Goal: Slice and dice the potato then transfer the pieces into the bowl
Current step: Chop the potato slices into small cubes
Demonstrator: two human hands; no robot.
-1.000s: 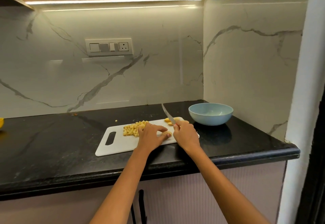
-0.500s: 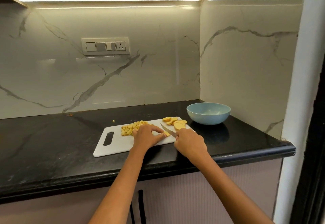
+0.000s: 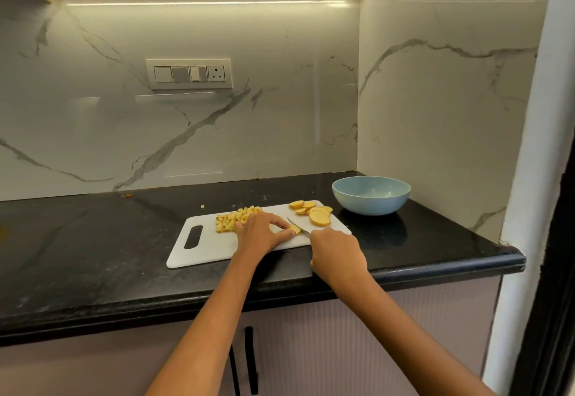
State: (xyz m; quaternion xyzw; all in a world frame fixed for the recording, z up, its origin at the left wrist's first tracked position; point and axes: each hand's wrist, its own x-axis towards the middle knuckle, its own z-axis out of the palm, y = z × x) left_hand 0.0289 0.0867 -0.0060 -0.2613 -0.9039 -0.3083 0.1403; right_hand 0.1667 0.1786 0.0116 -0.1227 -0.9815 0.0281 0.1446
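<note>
A white cutting board [image 3: 205, 249] lies on the black counter. A heap of diced potato [image 3: 231, 221] sits on its middle, and several round potato slices [image 3: 314, 211] lie at its far right corner. My left hand [image 3: 259, 231] pins a potato slice [image 3: 295, 229] flat under its fingertips. My right hand [image 3: 337, 252] grips a knife [image 3: 297, 226] whose blade lies low across that slice. The light blue bowl [image 3: 371, 199] stands empty to the right of the board.
The black counter [image 3: 93, 255] ends in a rounded front edge, with walls behind and to the right. One stray potato bit [image 3: 202, 206] lies behind the board. A switch panel [image 3: 189, 74] is on the back wall. Cabinet doors with black handles [image 3: 250, 361] are below.
The knife has come down from pointing up over the slices to lying low across the slice under my left fingertips. My right hand has drawn back toward the counter's front edge.
</note>
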